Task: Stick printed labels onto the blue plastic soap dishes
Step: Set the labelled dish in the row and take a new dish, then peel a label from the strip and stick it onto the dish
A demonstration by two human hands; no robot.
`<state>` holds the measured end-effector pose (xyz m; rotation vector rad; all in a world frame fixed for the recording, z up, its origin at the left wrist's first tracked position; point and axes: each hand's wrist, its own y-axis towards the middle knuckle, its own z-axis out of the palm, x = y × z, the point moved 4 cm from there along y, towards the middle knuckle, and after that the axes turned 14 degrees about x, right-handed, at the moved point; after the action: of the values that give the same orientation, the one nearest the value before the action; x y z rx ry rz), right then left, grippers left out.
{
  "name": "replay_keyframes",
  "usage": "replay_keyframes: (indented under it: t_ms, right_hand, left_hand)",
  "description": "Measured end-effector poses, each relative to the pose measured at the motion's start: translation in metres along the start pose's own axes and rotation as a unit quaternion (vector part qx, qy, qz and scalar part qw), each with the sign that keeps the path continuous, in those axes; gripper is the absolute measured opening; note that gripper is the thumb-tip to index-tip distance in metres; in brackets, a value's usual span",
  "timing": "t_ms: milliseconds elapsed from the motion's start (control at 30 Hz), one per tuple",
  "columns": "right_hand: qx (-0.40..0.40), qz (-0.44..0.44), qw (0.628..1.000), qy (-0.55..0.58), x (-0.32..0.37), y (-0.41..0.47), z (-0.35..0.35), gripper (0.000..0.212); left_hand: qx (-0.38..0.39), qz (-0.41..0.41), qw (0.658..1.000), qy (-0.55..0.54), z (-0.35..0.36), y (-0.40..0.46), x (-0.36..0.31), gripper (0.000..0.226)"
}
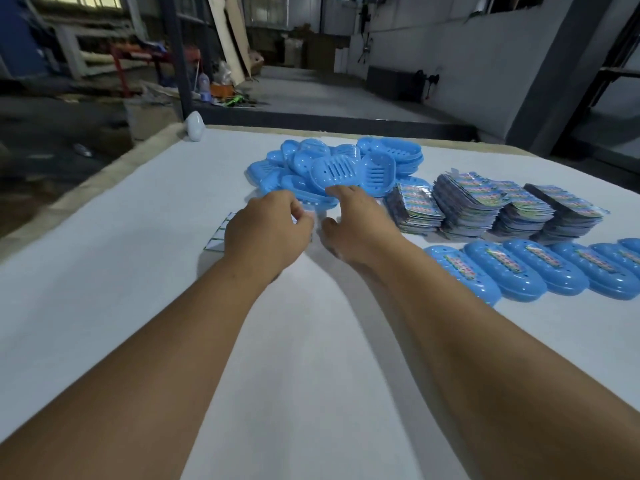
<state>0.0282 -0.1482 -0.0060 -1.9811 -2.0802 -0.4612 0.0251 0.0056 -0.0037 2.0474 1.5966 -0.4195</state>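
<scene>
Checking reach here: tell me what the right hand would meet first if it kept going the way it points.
Probably the near edge of the pile of unlabelled blue soap dishes; the right hand fingers already look almost there.

Dim, cool indoor light. White table (104, 306) is the brightest area; background dark and murky. Soft shadows under both forearms. Wide-angle bowing at edges. Slight motion blur overall; no harsh glare.
</scene>
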Motion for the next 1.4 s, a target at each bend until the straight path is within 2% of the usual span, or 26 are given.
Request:
replay_keyframes:
  t_ms: [67,200,300,467,600,767,867,1000,1100,1300,1400]
  right_hand:
    - [0.003,-0.013,1.000,0.007,0.001,0.007,0.005,0.058]
    - [-0.005,-0.012,1.000,0.024,-0.005,0.015,0.008,0.044]
    - [-0.024,-0.016,1.000,0.008,-0.006,0.016,0.007,0.015]
    - [-0.054,-0.044,0.998,0.008,-0.003,0.005,-0.001,0.017]
    - [-0.101,-0.058,0.991,0.059,-0.004,-0.002,-0.019,0.028]
    - [-0.144,-0.072,0.968,0.192,-0.008,-0.012,-0.037,0.029]
    - [-0.099,-0.032,0.964,0.243,-0.016,-0.010,-0.040,0.034]
    - [0.023,0.015,0.968,0.251,-0.024,-0.008,-0.035,0.027]
    - [0.070,0.021,0.974,0.213,-0.026,-0.009,-0.032,0.019]
    - [0.063,0.007,0.991,0.118,-0.031,-0.009,-0.025,0.043]
    - [0.111,-0.016,0.989,0.094,-0.031,-0.011,-0.023,0.026]
  left_hand:
    - [-0.005,0.000,1.000,-0.001,-0.001,0.001,0.000,0.017]
    - [-0.010,-0.015,1.000,0.005,-0.003,0.002,0.001,0.019]
    - [-0.015,-0.013,1.000,0.009,-0.004,0.002,0.001,0.014]
    - [-0.028,0.024,0.999,0.025,-0.003,0.003,0.001,0.008]
    - [-0.036,0.076,0.995,0.046,-0.004,0.003,-0.001,0.042]
    - [-0.036,0.174,0.982,0.071,-0.008,-0.005,-0.018,0.085]
    - [-0.006,0.225,0.973,0.048,-0.006,-0.010,-0.026,0.091]
    - [0.053,0.257,0.965,0.015,0.002,-0.012,-0.030,0.079]
    - [0.102,0.237,0.966,-0.012,0.007,-0.010,-0.028,0.078]
    - [0.167,0.166,0.972,-0.018,0.012,-0.006,-0.015,0.068]
    - [0.196,0.139,0.971,0.013,0.016,-0.006,-0.011,0.061]
